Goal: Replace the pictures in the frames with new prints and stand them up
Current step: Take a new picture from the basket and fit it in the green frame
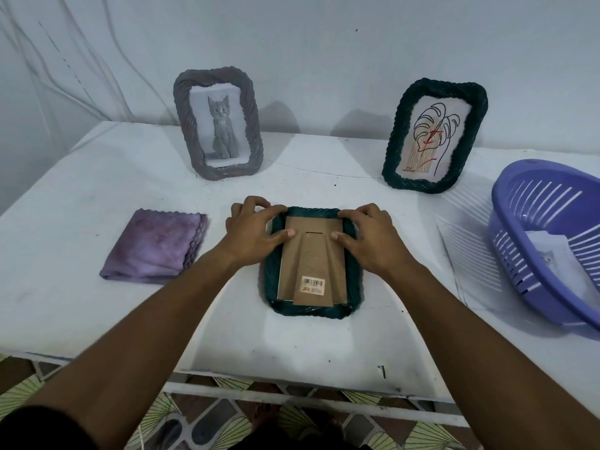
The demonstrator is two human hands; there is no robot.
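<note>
- While the third frame lies face down at table centre, two others stand finished at the far side; observations run left to right.
- Folded purple cloth (156,246) lies flat at near left, well apart from the work and untouched.
- Grey frame (218,124) stands upright at far left against the wall, showing a kitten print.
- Left hand (251,230) rests on the far-left corner of the face-down green frame (310,263): fingers curled over the far rim, thumb pressing the cardboard backing (311,254).
- Frame position: flat on the white table (81,196), between both hands, barcode sticker toward the near edge, its easel leg lying flat against the backing.
- Handling judgement: likely light and rigid, with a ribbed rim offering good purchase; the front pane is probably fragile, and the backing thin enough to bend. Best held by both long sides of the rim, not by the leg.
- Right hand (373,237) mirrors the left at the far-right corner, fingers hooked over the rim, thumb on the backing.
- Dark green frame (435,134) stands at far right with a line-drawing print.
- Purple basket (548,235) sits tilted at the right edge; it holds some paper, apparently a kitten picture.
</note>
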